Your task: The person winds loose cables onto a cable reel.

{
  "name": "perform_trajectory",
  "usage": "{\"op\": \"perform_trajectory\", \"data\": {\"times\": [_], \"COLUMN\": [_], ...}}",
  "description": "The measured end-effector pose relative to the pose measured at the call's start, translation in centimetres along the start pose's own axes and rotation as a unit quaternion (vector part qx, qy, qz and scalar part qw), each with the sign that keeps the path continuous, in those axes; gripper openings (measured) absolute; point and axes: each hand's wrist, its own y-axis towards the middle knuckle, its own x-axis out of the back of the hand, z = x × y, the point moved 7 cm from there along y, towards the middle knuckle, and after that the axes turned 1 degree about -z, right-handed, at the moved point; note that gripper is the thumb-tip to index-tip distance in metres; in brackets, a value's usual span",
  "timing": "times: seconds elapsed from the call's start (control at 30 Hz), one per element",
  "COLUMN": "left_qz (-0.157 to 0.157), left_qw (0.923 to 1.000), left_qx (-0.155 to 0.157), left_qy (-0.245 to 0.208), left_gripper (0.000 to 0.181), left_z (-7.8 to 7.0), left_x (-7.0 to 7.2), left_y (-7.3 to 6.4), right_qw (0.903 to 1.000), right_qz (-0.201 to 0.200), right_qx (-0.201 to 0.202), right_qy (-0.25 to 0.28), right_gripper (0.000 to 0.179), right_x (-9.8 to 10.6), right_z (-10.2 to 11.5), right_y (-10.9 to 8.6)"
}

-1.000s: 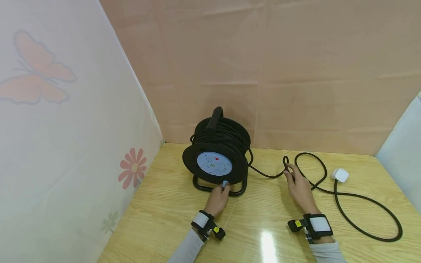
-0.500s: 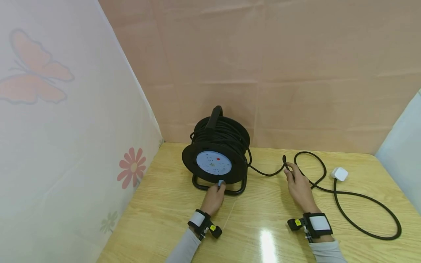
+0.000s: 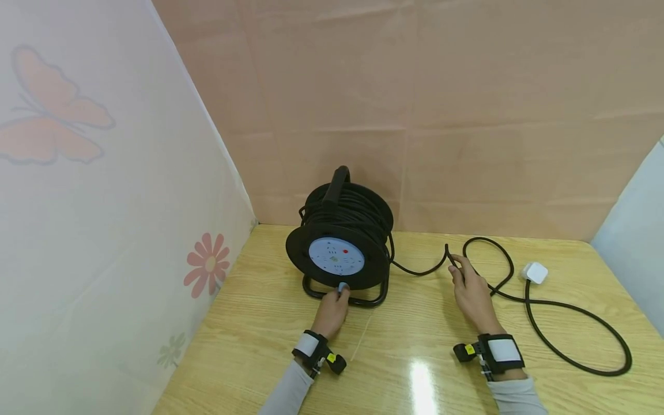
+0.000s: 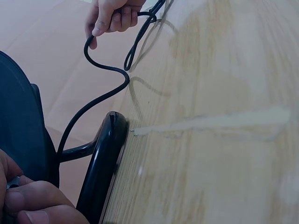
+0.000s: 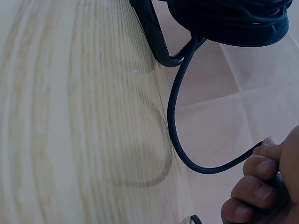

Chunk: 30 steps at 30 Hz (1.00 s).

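Note:
A black cable reel [image 3: 339, 230] stands on its tubular frame, cable wound around its drum. Its front carries a pale blue socket panel [image 3: 336, 256] with a red dot. At the front disc's lower rim, my left hand [image 3: 331, 314] pinches a small blue-grey crank knob [image 3: 342, 286]. Off to the right, my right hand [image 3: 473, 297] grips the black cable [image 3: 422, 273] that runs out from the reel. In the right wrist view, the cable [image 5: 205, 170] sags in a curve between reel and fingers. My right palm is hidden in the head view.
More cable lies in loose loops on the wooden table [image 3: 394, 357], right of my right hand, ending in a white plug [image 3: 535, 273]. A pinkish-brown sheet [image 3: 467, 127] hangs behind the table. A white floral sheet [image 3: 129, 202] stands at the left.
My left hand and the knob have shifted left along the bottom of the reel. The socket panel has turned slightly clockwise. My right hand stays nearly in place, still holding the cable.

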Motion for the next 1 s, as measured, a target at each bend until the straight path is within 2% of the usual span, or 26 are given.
{"op": "perform_trajectory", "data": {"times": [0.3, 0.5, 1.0], "left_qz": [0.000, -0.008, -0.020], "left_qw": [0.9998, 0.9998, 0.9995], "left_qx": [0.012, 0.007, 0.015], "left_qy": [-0.017, -0.015, -0.020], "left_gripper": [0.049, 0.052, 0.049], "left_z": [0.4, 0.8, 1.3], "left_x": [0.5, 0.8, 2.2], "left_y": [0.0, 0.0, 0.2], "right_qw": [1.0000, 1.0000, 0.9999], "right_qz": [0.007, 0.006, 0.008], "right_qx": [-0.004, -0.003, 0.002], "right_qy": [0.003, 0.003, 0.008], "right_gripper": [0.038, 0.038, 0.038], "right_x": [-0.1, 0.0, 0.1], "right_z": [-0.2, -0.2, 0.0], "right_y": [0.0, -0.1, -0.2]}}
